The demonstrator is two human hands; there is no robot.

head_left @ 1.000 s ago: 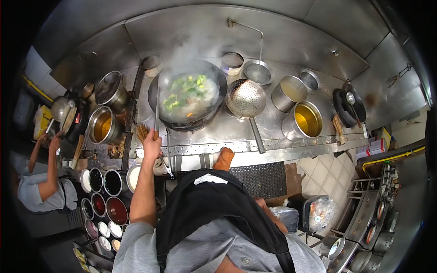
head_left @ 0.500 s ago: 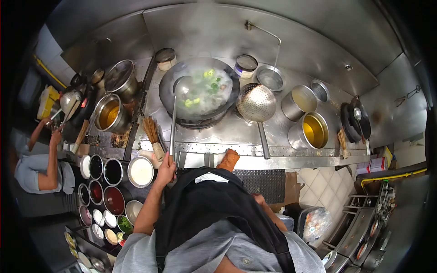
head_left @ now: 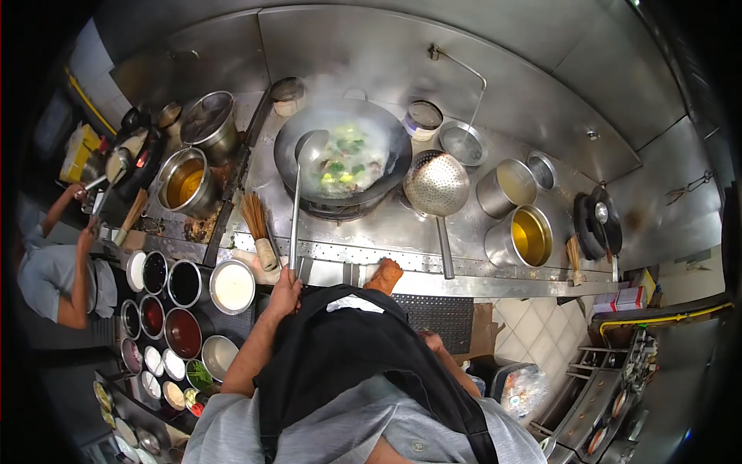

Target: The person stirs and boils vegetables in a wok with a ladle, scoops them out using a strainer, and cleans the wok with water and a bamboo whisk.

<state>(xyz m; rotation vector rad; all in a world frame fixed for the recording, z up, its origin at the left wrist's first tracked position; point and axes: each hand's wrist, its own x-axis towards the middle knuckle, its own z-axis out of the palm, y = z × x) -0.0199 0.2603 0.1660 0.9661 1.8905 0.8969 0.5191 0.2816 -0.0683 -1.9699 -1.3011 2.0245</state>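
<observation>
Ladle handle clasped in left hand fingers, bowl in steaming wok; right hand hidden.

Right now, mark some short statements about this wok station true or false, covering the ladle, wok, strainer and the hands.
1. The left hand holds the ladle by its handle end. True.
2. The ladle bowl sits in the wok. True.
3. The wok is empty. False: it holds steaming food with green vegetables.
4. The strainer lies left of the wok. False: it lies to its right.
5. The right hand grips the strainer handle. False: it is down beside the apron, touching no tool.
</observation>
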